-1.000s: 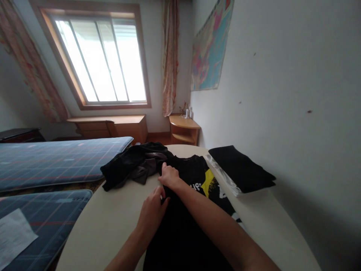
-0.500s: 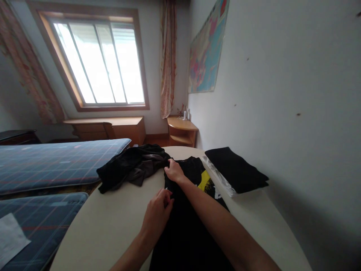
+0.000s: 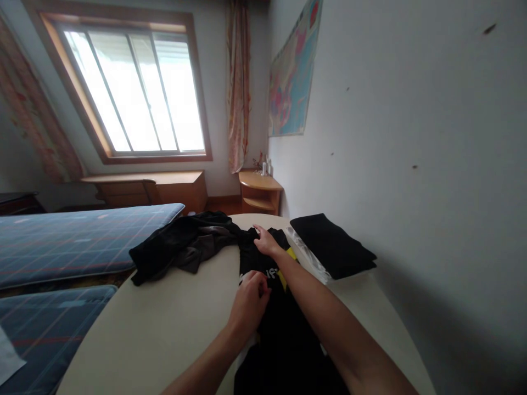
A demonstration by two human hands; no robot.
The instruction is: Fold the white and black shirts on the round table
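A black T-shirt [image 3: 284, 323] with white lettering and a yellow print lies lengthwise in front of me on the round cream table [image 3: 181, 323]. My left hand [image 3: 249, 296] is closed with curled fingers on the shirt's left part, beside the white letters; the pinched cloth is mostly hidden. Further off, my right hand [image 3: 267, 242] rests at the shirt's far end, index finger stretched out and thumb apart. My right forearm crosses over the shirt and covers part of the yellow print.
A crumpled black and dark grey garment [image 3: 193, 241] lies at the table's far left. Folded black cloth [image 3: 331, 244] sits on clear plastic packaging [image 3: 307, 255] at the right, near the white wall [image 3: 391, 120]. Blue plaid mattresses [image 3: 82, 236] stand left of the table.
My left hand has moved right across the shirt, and white letters now show beside it. My right hand has shifted slightly right and stretched out its index finger. The view has turned a little right.
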